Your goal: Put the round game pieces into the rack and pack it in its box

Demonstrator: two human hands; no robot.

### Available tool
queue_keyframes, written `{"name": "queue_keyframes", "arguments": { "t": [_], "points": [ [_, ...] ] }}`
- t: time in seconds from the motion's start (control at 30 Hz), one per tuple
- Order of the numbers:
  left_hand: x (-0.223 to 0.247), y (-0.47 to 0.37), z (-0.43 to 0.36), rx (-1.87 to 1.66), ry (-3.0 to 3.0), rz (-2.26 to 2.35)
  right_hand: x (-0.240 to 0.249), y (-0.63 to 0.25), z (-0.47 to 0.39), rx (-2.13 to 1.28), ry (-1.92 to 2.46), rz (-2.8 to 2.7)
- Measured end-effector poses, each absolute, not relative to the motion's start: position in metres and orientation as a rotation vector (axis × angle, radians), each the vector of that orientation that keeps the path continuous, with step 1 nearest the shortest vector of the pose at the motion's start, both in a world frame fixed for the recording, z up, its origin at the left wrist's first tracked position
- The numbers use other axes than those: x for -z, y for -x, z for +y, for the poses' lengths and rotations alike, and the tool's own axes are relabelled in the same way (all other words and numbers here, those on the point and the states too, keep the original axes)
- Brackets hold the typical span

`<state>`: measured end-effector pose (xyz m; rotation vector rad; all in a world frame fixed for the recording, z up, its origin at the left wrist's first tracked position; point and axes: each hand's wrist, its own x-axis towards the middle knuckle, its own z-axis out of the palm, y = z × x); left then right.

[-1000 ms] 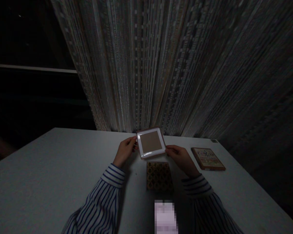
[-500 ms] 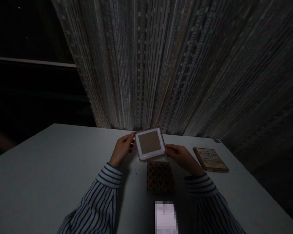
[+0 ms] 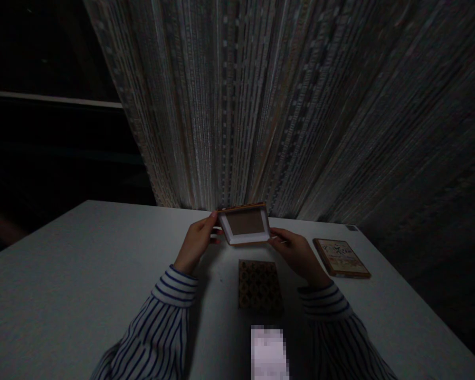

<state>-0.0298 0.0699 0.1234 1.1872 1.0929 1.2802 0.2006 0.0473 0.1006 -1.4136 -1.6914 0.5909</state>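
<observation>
The shallow box (image 3: 246, 222), likely light, stiff and slick, is pinched by the left grip (image 3: 195, 240) and right grip (image 3: 296, 252) at opposite sides, seemingly its best holds.

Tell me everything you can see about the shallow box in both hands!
The shallow box has brown outer edges, a white inner border and a flat grey-brown panel; it looks like cardboard. It tilts with its open side toward the camera and seems lifted off the white table, beyond the dark patterned box. The left hand holds its left edge, the right hand its lower right corner.
</observation>
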Motion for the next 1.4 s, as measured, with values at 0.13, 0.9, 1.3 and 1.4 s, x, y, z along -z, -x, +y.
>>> {"name": "queue_keyframes", "arguments": {
  "t": [0.13, 0.9, 1.3, 1.4],
  "points": [
    [-0.125, 0.03, 0.07, -1.282, -1.175, 1.061, -0.104, -0.2, 0.046, -0.472, 1.379, -1.7],
    [-0.127, 0.032, 0.067, -1.203, -1.247, 1.032, -0.109, -0.202, 0.042, -0.26, 1.438, -1.68],
    [-0.128, 0.041, 0.066, -1.075, -1.351, 0.956, -0.107, -0.203, 0.048, -0.62, 1.272, -1.369],
    [-0.128, 0.042, 0.066, -1.041, -1.369, 0.912, -0.105, -0.203, 0.05, -0.682, 1.24, -1.299]
  ]
}}
